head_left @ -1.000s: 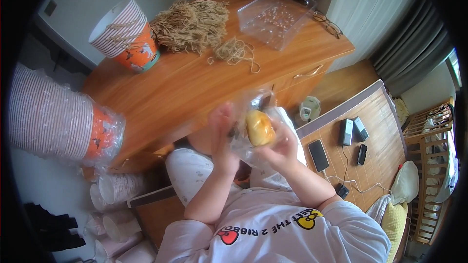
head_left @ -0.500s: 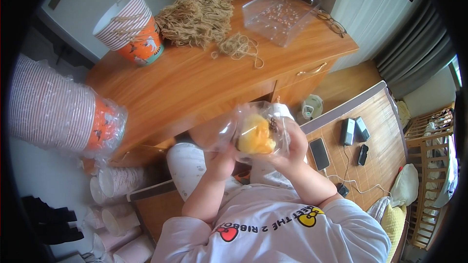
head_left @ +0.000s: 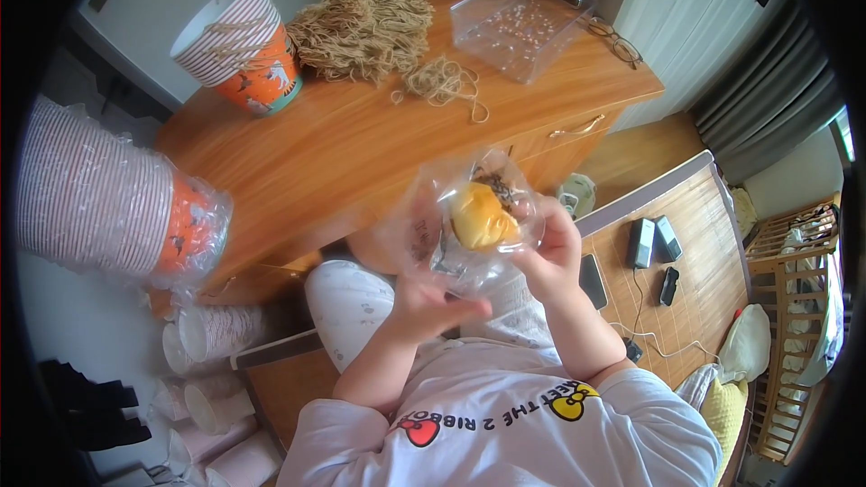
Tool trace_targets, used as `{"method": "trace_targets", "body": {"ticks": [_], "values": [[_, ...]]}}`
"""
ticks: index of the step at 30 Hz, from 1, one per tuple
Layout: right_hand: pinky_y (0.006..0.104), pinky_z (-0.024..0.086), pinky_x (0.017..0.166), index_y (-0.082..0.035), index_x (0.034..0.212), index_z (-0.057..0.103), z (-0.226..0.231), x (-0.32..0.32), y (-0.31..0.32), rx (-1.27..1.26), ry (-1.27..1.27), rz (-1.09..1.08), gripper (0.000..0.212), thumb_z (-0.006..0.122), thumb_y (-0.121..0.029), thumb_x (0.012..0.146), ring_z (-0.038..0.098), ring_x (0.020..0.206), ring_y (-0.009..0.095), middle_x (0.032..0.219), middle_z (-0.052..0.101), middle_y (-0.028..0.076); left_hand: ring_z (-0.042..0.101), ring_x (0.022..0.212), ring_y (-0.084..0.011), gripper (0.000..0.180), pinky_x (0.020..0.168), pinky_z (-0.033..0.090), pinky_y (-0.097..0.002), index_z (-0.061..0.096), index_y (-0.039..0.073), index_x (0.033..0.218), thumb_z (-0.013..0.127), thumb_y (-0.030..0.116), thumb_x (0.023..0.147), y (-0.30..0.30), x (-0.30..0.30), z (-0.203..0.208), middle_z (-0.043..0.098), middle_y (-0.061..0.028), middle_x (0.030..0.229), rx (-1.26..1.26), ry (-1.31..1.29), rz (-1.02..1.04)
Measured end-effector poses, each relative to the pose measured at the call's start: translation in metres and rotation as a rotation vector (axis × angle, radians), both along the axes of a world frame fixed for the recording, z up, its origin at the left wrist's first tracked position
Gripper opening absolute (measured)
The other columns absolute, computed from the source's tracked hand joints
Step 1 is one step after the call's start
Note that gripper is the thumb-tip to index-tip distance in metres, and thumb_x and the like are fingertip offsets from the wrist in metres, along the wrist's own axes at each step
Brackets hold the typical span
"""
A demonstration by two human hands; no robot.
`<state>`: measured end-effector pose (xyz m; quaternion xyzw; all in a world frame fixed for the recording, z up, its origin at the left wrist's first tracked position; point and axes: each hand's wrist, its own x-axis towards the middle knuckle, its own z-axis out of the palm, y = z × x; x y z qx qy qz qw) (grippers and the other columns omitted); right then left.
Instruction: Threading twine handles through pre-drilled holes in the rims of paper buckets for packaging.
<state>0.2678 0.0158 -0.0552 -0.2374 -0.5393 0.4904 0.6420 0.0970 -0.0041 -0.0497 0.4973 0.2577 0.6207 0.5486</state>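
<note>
A golden-brown bread bun [head_left: 482,220] sits inside a clear plastic bag [head_left: 456,272] in front of my chest, above my lap. Dark bits show on the bun's far right side. My right hand [head_left: 557,257] grips the bag's right side, close against the bun. At the lower left, my left hand [head_left: 428,308] holds the bag, its thumb stretched to the right below it. The left fingers lie partly hidden behind the crinkled plastic.
Beyond my hands stands a wooden desk [head_left: 361,144] with stacked paper cups [head_left: 257,72], a tan string bundle [head_left: 365,32], a clear tray [head_left: 523,27] of small beads and glasses [head_left: 616,41]. Bagged cups [head_left: 99,198] stand left. A phone [head_left: 593,281] lies on the mat at right.
The bagged bun has moved up and away from my body and turned, showing its smooth top. My left thumb has come off the bag's front and now stretches rightward below it.
</note>
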Motion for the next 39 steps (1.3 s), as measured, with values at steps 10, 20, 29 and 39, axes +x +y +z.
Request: {"method": "trace_targets", "body": {"ticks": [10, 20, 29, 39], "values": [[0.0397, 0.042, 0.087, -0.009, 0.096, 0.068, 0.078, 0.015, -0.015, 0.512, -0.653, -0.523, 0.024, 0.076, -0.018, 0.075, 0.053, 0.100, 0.028, 0.108, 0.058, 0.011, 0.061, 0.112, -0.0216, 0.067, 0.098, 0.050, -0.0363, 0.050, -0.001, 0.128, 0.085, 0.003, 0.070, 0.010, -0.017, 0.007, 0.061, -0.0119, 0.122, 0.126, 0.328, 0.273], [0.0404, 0.040, 0.087, -0.021, 0.097, 0.068, 0.122, 0.005, -0.007, 0.699, -1.261, -0.473, 0.033, 0.073, -0.022, 0.064, 0.053, 0.104, 0.022, 0.104, 0.057, -0.003, 0.065, 0.102, -0.0202, 0.065, 0.090, 0.053, -0.0346, 0.052, -0.001, 0.125, 0.086, 0.003, 0.070, 0.006, -0.033, 0.013, 0.063, -0.0130, 0.116, 0.313, 0.666, 0.408], [0.0408, 0.041, 0.085, -0.021, 0.089, 0.069, 0.124, 0.008, -0.001, 0.843, -1.265, -0.461, 0.028, 0.070, -0.021, 0.062, 0.055, 0.100, 0.020, 0.097, 0.057, -0.004, 0.061, 0.083, -0.0137, 0.058, 0.066, 0.047, -0.0245, 0.058, 0.000, 0.116, 0.087, 0.007, 0.066, 0.005, -0.033, 0.039, 0.067, -0.0083, 0.100, 0.525, 0.848, 0.582], [0.0374, 0.043, 0.086, -0.014, 0.085, 0.067, 0.128, 0.015, 0.005, 0.897, -1.299, -0.427, 0.025, 0.071, -0.018, 0.060, 0.055, 0.099, 0.021, 0.098, 0.058, -0.002, 0.068, 0.089, -0.0279, 0.065, 0.074, 0.056, -0.0341, 0.061, 0.000, 0.122, 0.087, 0.004, 0.062, 0.001, -0.038, 0.038, 0.067, -0.0145, 0.106, 0.342, 0.761, 0.430]]}}
